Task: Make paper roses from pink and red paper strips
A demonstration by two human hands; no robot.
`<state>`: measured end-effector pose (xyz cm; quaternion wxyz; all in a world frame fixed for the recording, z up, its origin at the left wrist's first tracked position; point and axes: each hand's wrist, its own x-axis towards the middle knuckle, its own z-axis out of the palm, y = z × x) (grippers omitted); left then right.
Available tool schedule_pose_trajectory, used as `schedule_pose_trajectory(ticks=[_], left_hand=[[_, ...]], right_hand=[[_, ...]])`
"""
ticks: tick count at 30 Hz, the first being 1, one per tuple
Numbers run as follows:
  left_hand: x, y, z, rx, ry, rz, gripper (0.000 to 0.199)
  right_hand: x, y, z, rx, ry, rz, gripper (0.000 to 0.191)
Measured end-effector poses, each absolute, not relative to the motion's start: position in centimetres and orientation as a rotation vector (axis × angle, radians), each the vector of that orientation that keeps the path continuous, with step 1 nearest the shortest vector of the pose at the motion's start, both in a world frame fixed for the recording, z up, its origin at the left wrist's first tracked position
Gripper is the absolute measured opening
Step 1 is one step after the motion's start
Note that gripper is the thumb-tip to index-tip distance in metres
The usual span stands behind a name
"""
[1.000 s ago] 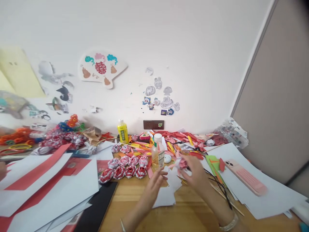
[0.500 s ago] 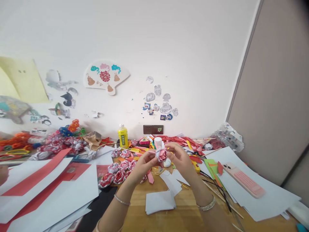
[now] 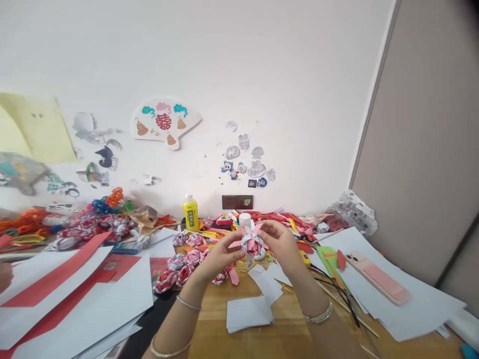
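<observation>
A pink and white folded paper rose (image 3: 252, 245) is held up over the middle of the wooden table, with pink paper strips fanning out around it. My left hand (image 3: 226, 252) pinches it from the left side, fingers closed on the petals and strips. From the right, my right hand (image 3: 277, 241) grips the same flower with thumb and fingertips. Finished-looking paper roses (image 3: 184, 274) in red, pink and white lie left of my left hand. Beneath the hands sits a stack of white paper slips (image 3: 249, 314).
White and red paper sheets (image 3: 108, 304) cover the left side. A yellow bottle (image 3: 190, 213) stands by the wall. On the right, a pink phone (image 3: 379, 279) rests on white sheets, beside thin sticks and wires. Part of another hand (image 3: 4, 275) shows at the left edge.
The rose has turned in my fingers, so its pink strips now spread visibly outward above and beside it. Both hands have stayed at nearly the same place.
</observation>
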<state>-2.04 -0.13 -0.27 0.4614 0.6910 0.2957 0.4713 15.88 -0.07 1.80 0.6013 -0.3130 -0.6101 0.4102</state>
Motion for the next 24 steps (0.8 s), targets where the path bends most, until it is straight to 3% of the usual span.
schedule_pose_trajectory(ticks=[4,10,24], left_hand=[[-3.1,-0.6,1.1,1.810,0.762,1.157,0.058],[-2.4,-1.0,2.4,1.973,1.039,1.359,0.019],[-0.3,-1.1,1.6,1.998,1.199,1.497,0.011]], right_hand=[[16.1,-0.1,1.9,-0.827,-1.600,0.704,0.012],[15.2,-0.9,2.1,-0.940,-1.731,0.439,0.010],[14.9,-0.9,2.0,-0.985,-1.701,0.240,0.005]])
